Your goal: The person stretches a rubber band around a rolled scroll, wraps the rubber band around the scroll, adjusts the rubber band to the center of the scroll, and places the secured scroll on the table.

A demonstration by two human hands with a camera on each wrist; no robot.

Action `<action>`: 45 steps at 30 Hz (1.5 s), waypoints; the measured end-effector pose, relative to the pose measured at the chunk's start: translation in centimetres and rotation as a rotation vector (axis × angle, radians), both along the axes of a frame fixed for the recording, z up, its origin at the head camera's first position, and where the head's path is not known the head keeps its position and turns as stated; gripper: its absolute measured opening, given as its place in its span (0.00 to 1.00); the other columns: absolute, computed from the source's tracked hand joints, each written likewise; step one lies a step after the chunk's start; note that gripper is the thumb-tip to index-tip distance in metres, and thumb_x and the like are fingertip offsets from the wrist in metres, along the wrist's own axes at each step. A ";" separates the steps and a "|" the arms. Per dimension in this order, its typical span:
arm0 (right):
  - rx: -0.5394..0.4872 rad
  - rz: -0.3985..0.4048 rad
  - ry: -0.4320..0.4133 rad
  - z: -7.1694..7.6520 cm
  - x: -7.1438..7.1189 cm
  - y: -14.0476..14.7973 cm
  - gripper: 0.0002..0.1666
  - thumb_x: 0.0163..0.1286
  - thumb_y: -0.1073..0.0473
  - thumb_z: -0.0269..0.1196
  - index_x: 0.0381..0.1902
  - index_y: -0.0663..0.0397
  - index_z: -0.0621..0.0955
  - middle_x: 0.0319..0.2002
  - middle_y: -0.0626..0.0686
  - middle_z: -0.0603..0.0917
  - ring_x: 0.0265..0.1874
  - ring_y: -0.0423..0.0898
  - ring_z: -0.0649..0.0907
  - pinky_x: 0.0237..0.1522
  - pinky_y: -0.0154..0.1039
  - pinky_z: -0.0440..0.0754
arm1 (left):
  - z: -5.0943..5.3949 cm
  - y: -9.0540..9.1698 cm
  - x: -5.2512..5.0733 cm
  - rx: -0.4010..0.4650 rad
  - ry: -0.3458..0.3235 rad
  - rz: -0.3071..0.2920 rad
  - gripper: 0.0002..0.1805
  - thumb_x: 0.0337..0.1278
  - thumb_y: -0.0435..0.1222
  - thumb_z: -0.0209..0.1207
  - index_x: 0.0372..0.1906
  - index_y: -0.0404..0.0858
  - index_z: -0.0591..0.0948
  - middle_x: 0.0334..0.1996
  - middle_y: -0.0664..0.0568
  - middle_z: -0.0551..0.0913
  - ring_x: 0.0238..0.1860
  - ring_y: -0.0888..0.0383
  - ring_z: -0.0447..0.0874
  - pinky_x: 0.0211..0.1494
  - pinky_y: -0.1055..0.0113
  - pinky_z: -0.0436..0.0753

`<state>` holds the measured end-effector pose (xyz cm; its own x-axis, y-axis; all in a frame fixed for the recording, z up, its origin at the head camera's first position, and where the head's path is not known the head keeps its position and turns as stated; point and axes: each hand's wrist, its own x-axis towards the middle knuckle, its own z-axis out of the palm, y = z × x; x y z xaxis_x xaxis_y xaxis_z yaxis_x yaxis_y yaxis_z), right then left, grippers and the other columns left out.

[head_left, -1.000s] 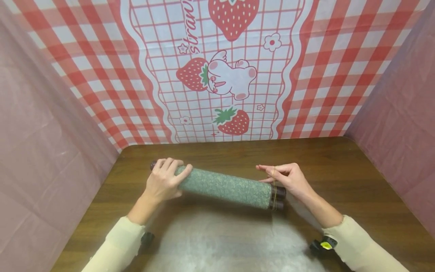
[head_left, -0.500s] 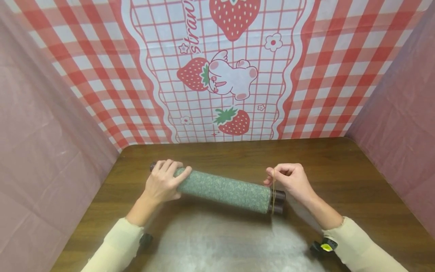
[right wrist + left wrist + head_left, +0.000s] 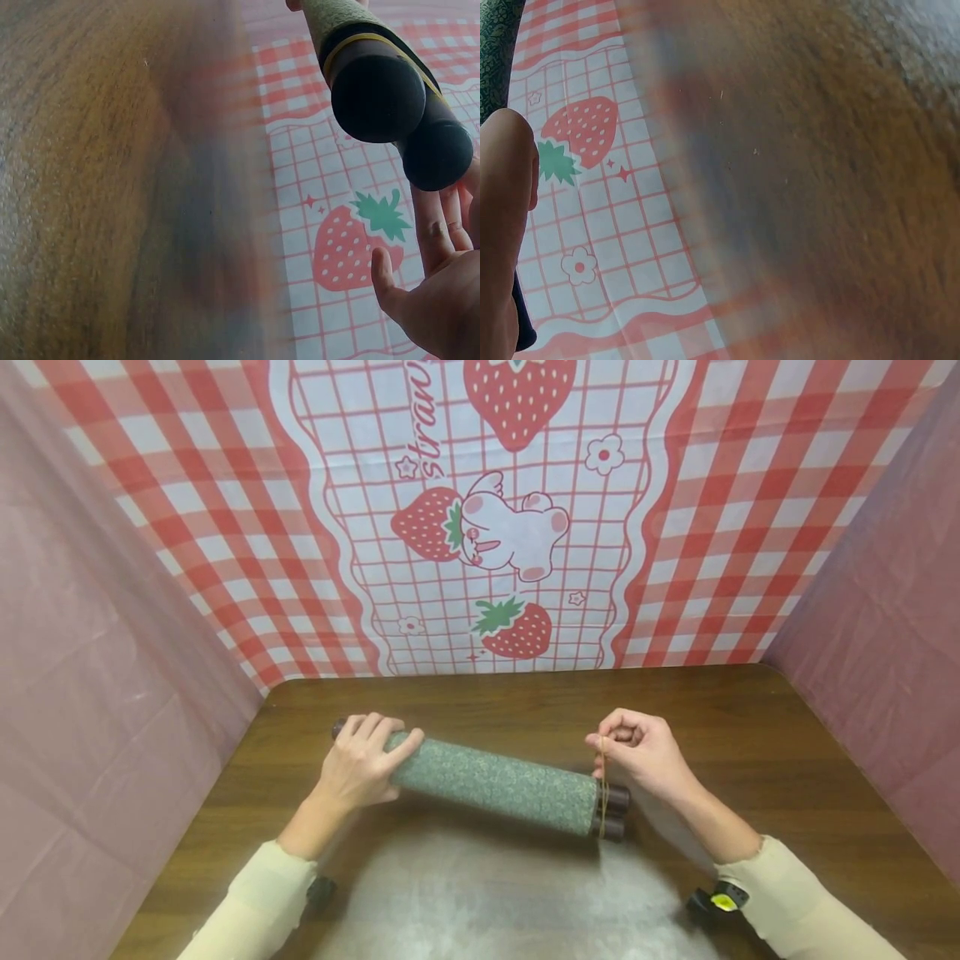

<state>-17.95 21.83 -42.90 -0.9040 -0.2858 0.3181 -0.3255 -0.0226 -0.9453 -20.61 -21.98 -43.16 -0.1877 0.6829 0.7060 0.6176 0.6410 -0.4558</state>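
Note:
A green patterned scroll [image 3: 498,785] is held above the table, sloping down to the right. My left hand [image 3: 360,764] grips it near its left end, where a dark rod end [image 3: 339,725] sticks out. Two dark rod ends [image 3: 615,825] show at the right, with a thin yellowish rubber band [image 3: 604,777] around them. My right hand [image 3: 648,756] pinches the band's upper part between thumb and finger, pulled up off the rods. The right wrist view shows the band [image 3: 367,36] across both rods [image 3: 379,97], my right hand [image 3: 442,300] beside them.
The brown wooden table [image 3: 712,718] reflects light at its front middle. A red and white strawberry-print cloth [image 3: 585,527] hangs behind it, and pink cloths [image 3: 90,652] hang at both sides. Dark wrist devices are at both sleeves [image 3: 258,893].
The scroll's right end has dipped slightly. My right hand's fingers have drawn in from extended to curled, and the band now stands taller between them and the rods. My left hand has barely moved.

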 end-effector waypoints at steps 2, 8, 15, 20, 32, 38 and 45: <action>0.010 -0.011 -0.004 0.1 0.0 0.0 0.11 0.77 0.77 0.65 0.36 0.59 0.83 0.28 0.41 0.93 0.22 0.36 0.90 0.30 0.42 0.94 | -0.1 -0.1 0.0 0.006 -0.003 0.002 0.39 0.15 0.40 0.77 0.52 0.45 0.88 0.40 0.45 0.89 0.38 0.46 0.86 0.38 0.52 0.88; 0.157 -0.125 0.054 0.2 0.1 -0.1 0.06 0.73 0.74 0.71 0.36 0.67 0.84 0.25 0.36 0.88 0.23 0.33 0.84 0.26 0.30 0.85 | -0.3 -0.4 0.0 0.044 -0.024 0.008 0.42 0.09 0.41 0.80 0.52 0.44 0.88 0.40 0.44 0.89 0.38 0.45 0.86 0.37 0.51 0.86; 0.229 -0.160 0.052 -0.1 0.2 -0.2 0.05 0.72 0.72 0.73 0.36 0.66 0.86 0.24 0.34 0.86 0.23 0.31 0.80 0.24 0.31 0.78 | -0.4 -0.5 0.1 0.071 -0.054 0.015 0.42 0.10 0.40 0.80 0.51 0.44 0.88 0.41 0.43 0.88 0.38 0.43 0.87 0.37 0.49 0.86; 0.234 -0.162 0.026 -0.5 0.1 -0.4 0.05 0.72 0.72 0.73 0.36 0.67 0.86 0.26 0.33 0.86 0.24 0.30 0.78 0.25 0.30 0.77 | -0.4 -0.6 0.1 0.099 -0.053 0.025 0.41 0.10 0.39 0.78 0.51 0.43 0.89 0.40 0.43 0.89 0.38 0.43 0.87 0.37 0.49 0.86; 0.063 -0.153 -0.111 -1.6 0.2 -0.8 0.29 0.66 0.80 0.67 0.32 0.33 0.90 0.25 0.34 0.87 0.26 0.31 0.82 0.30 0.28 0.83 | -0.3 -0.8 0.1 0.158 -0.087 0.073 0.43 0.05 0.40 0.80 0.51 0.41 0.89 0.39 0.43 0.89 0.38 0.41 0.87 0.39 0.48 0.86; 0.088 -0.169 -0.206 -1.4 0.3 -0.7 0.28 0.66 0.79 0.65 0.33 0.33 0.91 0.28 0.35 0.90 0.28 0.33 0.85 0.33 0.30 0.87 | -0.4 -0.8 0.1 0.157 -0.101 0.089 0.44 0.04 0.40 0.80 0.51 0.42 0.90 0.39 0.43 0.89 0.38 0.42 0.87 0.38 0.48 0.86; 0.186 -0.178 -0.098 -1.6 0.2 0.0 0.11 0.70 0.77 0.66 0.36 0.60 0.91 0.30 0.30 0.90 0.31 0.31 0.85 0.36 0.27 0.85 | -0.6 -1.0 0.1 0.160 -0.126 0.117 0.44 0.05 0.40 0.80 0.51 0.42 0.89 0.39 0.44 0.89 0.38 0.42 0.87 0.39 0.48 0.86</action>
<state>-17.74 21.82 -44.55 -0.9691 -0.1648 0.1836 -0.2155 0.2034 -0.9551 -20.50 -22.96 -43.80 -0.3525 0.5324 0.7696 0.5806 0.7694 -0.2663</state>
